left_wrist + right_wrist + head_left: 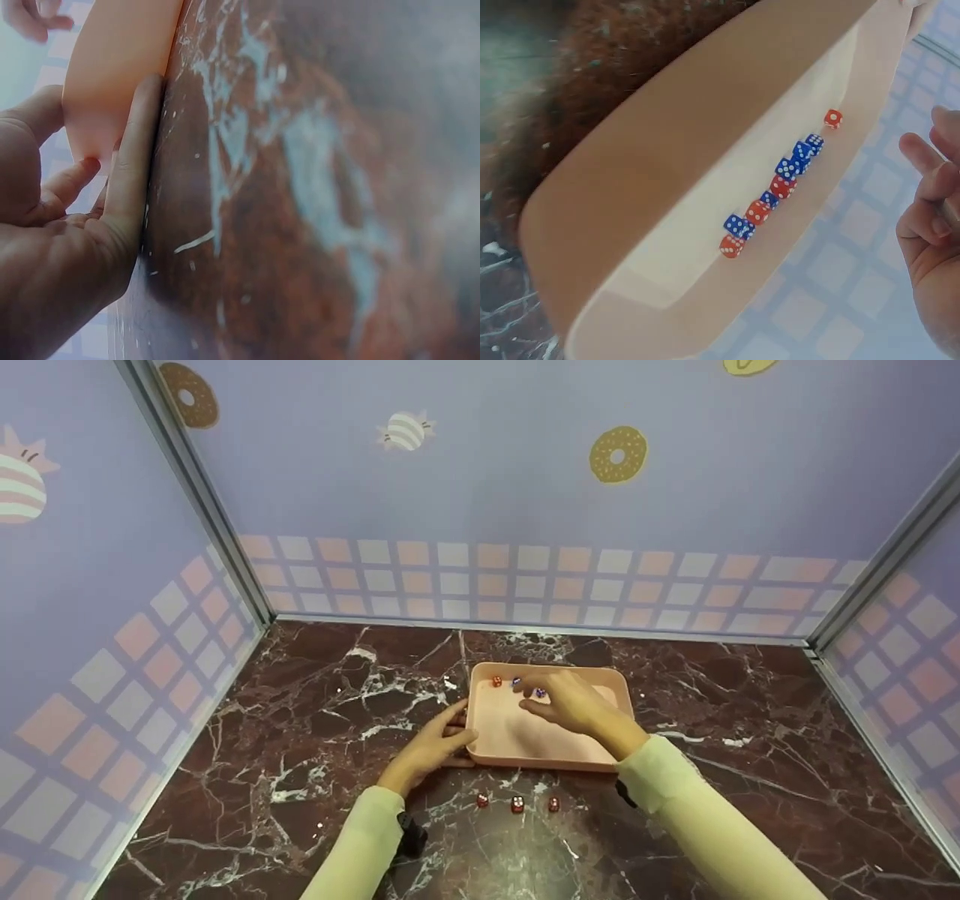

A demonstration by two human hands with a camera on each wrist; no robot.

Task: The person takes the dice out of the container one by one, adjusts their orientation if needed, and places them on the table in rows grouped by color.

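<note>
A shallow peach tray (517, 754) stands on the table. My left hand (433, 746) rests against its left side; in the left wrist view the thumb touches the wall and a straight finger (139, 142) lies low along the tabletop. Over the tray hovers my right hand (574, 701), fingers loosely bent, with nothing visible in them. Along the tray's far side runs a row of several dice, among them a red die (833, 118) at one end and a blue die (786, 168). From the head view the right hand hides part of this row.
Three red dice, the left one (482, 800), the middle one (517, 804) and the right one (554, 804), lie in front of the tray on the dark marbled table (315, 720). Patterned panels (510, 495) enclose the back and both sides.
</note>
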